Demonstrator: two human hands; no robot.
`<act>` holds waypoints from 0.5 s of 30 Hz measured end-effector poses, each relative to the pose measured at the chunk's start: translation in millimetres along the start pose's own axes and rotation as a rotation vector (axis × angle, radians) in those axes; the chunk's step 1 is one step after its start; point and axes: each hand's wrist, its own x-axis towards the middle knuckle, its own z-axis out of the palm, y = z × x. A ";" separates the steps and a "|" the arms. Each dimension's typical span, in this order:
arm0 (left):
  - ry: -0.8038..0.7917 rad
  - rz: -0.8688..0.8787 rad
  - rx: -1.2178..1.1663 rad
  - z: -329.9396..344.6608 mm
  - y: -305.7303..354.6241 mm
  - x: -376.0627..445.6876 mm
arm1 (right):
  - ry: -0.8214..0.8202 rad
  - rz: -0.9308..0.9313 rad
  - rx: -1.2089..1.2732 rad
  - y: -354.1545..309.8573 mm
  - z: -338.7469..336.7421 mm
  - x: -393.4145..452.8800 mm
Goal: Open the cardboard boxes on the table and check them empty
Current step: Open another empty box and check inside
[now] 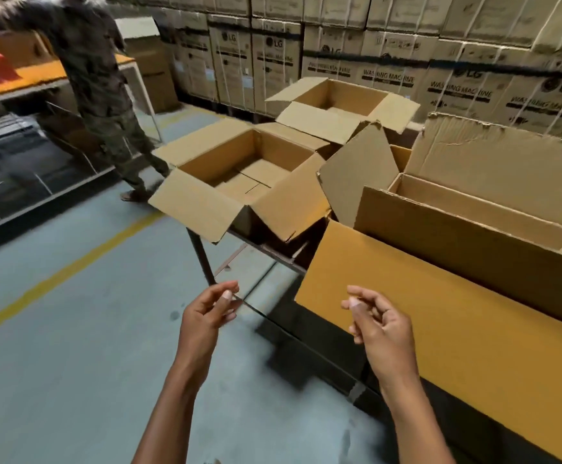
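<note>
Nearest, left hand: fingers loosely curled, holding nothing, over the grey floor.
Right hand: fingers loosely curled, empty, in front of the long box's hanging flap.
Long brown cardboard box: flaps open, on the dark metal table, right.
Square brown cardboard box: flaps spread, inside bare.
Far brown cardboard box: open, behind.
Backdrop: stacked printed washing-machine cartons; person in camouflage clothing, far left.
</note>
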 end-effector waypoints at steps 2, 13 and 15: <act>0.040 -0.027 -0.014 -38.1 -4.2 11.9 | -0.083 0.040 -0.031 6.3 44.5 7.2; 0.236 -0.100 -0.038 -246.3 4.8 107.5 | -0.352 0.160 -0.125 29.0 305.3 45.6; 0.234 -0.109 -0.038 -269.2 10.5 129.5 | -0.388 0.145 -0.163 31.5 344.0 58.1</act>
